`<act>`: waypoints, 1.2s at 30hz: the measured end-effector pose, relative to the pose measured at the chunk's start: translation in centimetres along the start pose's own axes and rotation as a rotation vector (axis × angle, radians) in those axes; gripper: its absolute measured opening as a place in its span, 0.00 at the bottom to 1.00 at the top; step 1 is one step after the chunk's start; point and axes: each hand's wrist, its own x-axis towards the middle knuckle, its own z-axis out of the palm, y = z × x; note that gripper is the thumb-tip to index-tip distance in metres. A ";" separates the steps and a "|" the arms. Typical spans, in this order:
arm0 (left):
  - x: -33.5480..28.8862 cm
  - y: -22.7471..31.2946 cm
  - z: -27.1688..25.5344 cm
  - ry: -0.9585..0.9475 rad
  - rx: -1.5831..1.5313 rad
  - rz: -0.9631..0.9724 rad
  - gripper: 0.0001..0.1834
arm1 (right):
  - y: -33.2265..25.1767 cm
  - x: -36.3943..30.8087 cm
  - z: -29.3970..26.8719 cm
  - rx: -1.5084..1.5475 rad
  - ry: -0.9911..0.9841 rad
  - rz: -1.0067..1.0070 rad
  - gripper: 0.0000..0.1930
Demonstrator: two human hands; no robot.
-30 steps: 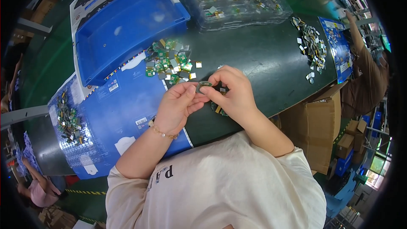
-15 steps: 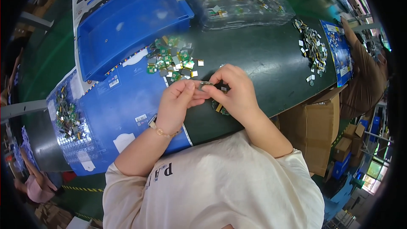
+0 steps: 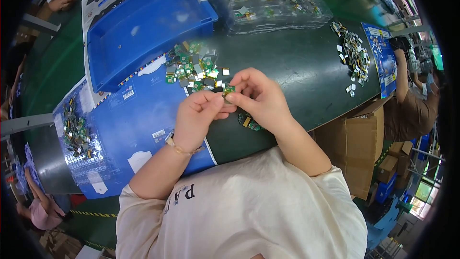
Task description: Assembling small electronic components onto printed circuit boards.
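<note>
Dk green bench; striped floor tape past near edge, L; carton by near edge, R. Blue bin + clear trays twd far edge; PCB pile just beyond hands. L hand & R hand both pinching small PCB above bench, nr near edge; heading, long axis unclear, mostly covered.

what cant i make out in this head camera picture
Held circuit board: head view, mostly covered by the left hand and right hand.
Small pile: head view, partly hidden by the right hand.
Clear trays: head view, far end cut off by the top edge.
Board heap: head view, pieces too small and overlapped to count.
</note>
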 end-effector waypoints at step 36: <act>0.1 -0.8 -0.6 0.020 -0.062 0.104 0.10 | -0.2 0.5 -0.1 -0.658 0.152 -0.691 0.09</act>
